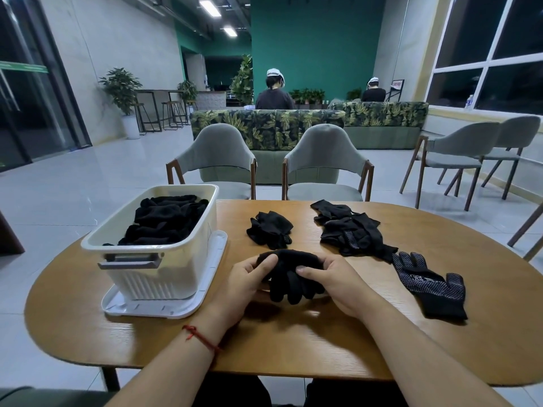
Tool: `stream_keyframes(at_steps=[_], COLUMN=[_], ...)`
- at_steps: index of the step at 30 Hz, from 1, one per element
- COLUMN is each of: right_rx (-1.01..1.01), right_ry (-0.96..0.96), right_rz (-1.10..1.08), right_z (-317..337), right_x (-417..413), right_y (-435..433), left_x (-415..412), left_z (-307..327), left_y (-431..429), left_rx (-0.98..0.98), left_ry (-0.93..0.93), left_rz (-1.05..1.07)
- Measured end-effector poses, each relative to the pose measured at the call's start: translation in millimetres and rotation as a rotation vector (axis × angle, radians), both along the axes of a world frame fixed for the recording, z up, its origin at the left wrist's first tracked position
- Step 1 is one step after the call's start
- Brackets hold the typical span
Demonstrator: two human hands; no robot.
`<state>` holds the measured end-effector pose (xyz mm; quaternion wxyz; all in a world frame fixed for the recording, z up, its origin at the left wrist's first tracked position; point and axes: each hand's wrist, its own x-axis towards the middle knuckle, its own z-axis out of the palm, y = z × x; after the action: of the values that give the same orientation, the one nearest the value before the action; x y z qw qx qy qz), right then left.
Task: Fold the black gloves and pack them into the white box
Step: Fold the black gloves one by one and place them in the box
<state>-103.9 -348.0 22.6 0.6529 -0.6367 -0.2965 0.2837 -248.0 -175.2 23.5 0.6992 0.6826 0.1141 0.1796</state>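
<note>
held glove (289,276) half hidden, forearms (164,374) cropped

Two grey upholstered chairs (216,151) stand at the far edge of an oval wooden worktop (293,342) in a tiled lounge. Behind them, beyond a leaf-patterned sofa (264,127), two people in white caps (274,96) sit with their backs turned before a green wall (311,39). A potted plant (120,89) and bar stools (173,113) line the left side.

Grey chairs (219,160) face a leaf-patterned sofa (264,127) before green wall (311,45).

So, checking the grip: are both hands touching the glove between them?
Touching. Head view: left hand and right hand grip the black glove, thumbs on it.
</note>
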Motion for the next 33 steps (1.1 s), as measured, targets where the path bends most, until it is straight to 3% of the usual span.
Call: stream_keyframes(at_steps=[5,11,19,33], right_rx=[0.007,-0.005,0.026,0.063], right_ry=[0.024,0.152,0.195,0.152], right_rz=[0.031,0.095,0.096,0.013], right_z=[1.6,-0.1,1.3,2.8], right_x=[-0.3,7.7,10.1,6.6], right_y=[-1.2,-0.9,-3.5,-1.1], left_x=[1.7,4.2,-2.7,4.1], left_z=[-5.6,-10.5,-7.3,-13.9], left_y=[5.9,8.9,8.2,12.2], left_rx=[-0.006,0.067,0.034,-0.069], left_ry=[0.024,-0.043,-0.07,-0.082], left_rz=[-0.048,0.044,-0.065,-0.08])
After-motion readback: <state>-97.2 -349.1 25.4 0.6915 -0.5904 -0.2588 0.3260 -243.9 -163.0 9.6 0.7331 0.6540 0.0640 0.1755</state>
